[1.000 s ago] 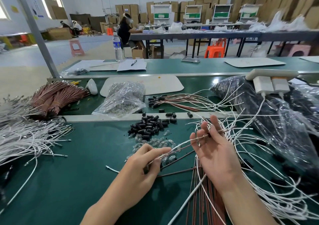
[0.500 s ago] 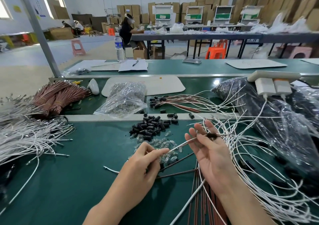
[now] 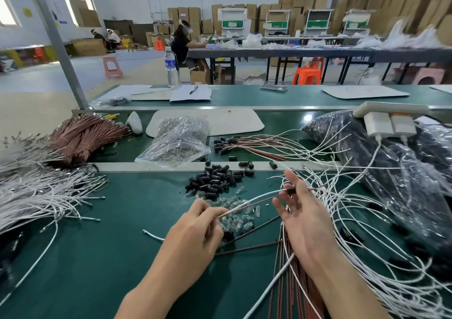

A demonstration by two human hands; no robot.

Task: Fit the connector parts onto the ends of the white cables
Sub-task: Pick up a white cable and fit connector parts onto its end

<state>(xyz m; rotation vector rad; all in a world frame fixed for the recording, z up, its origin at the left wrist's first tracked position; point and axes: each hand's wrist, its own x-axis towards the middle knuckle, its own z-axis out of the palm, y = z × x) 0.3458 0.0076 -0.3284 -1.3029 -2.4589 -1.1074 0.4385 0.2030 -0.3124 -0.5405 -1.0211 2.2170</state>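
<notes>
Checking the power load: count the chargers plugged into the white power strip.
2. The first charger and the second charger sit side by side on the power strip at the far right of the view. None looks hidden.

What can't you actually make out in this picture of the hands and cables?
Head view only.
- End of the held cable inside the left hand: its curled fingers cover it.
- Black connector seating: too small, partly behind fingers of the right hand.
- White cable heap: cut off by left edge.
</notes>
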